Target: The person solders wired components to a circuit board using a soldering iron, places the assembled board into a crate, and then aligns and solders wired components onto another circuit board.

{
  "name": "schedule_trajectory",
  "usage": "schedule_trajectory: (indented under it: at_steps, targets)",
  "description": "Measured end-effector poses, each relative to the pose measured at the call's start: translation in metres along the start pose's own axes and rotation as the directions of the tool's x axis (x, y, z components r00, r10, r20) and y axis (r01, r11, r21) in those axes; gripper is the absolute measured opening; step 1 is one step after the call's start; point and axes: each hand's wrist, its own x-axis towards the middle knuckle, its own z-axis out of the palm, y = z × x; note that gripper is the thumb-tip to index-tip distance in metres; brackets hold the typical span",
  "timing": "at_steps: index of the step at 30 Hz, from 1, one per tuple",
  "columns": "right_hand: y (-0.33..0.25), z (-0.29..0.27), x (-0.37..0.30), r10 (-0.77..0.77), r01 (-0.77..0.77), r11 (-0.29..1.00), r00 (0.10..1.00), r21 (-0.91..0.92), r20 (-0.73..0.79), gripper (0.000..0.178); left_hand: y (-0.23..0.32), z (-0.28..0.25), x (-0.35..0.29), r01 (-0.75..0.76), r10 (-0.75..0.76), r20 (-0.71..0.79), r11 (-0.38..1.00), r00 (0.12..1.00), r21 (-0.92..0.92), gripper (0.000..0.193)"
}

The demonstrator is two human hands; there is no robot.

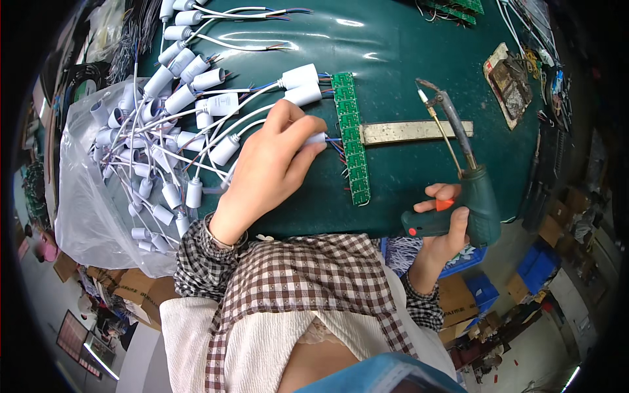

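Because the left hand [272, 164] pinches a white cylinder [317, 139] between thumb and fingers, its coloured wires [335, 139] are directed to the green circuit board [354, 154], which lies on the table [406, 59] just right of the fingertips. The board seems to rest against a flat metal bar [419, 133], which probably prevents it from sliding. Two other cylinders [301, 85] lie near its upper end, their wires reaching it. The right hand [450, 237] is closed around the handle of a soldering gun [483, 203], whose tip points upward, apart from the board, perhaps for safety. More cylinders [177, 98] are heaped at the left, seemingly for easy reach
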Motion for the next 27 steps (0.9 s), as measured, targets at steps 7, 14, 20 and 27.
schedule_trajectory:
  at_steps: [7,14,20,27]
  targets:
    - [-0.001,0.006,-0.002,0.034,-0.032,0.999,0.995,-0.019,0.09,0.048,-0.011,0.01,0.014,-0.039,0.062,-0.182,0.991,0.981,0.128,0.016]
    - [-0.001,0.008,-0.002,0.1,-0.1,0.995,0.99,0.001,0.099,0.045,-0.005,0.009,0.025,-0.063,0.115,-0.165,0.955,0.98,0.29,0.016]
    - [0.0,0.01,-0.003,0.101,-0.104,0.995,0.984,0.01,0.146,0.043,-0.006,0.015,0.037,-0.128,0.227,-0.214,0.91,0.95,0.395,0.017]
    - [0.0,0.013,-0.007,0.102,-0.087,0.993,0.976,-0.084,0.192,0.049,-0.017,0.019,0.045,-0.127,0.191,-0.202,0.947,0.96,0.294,0.016]
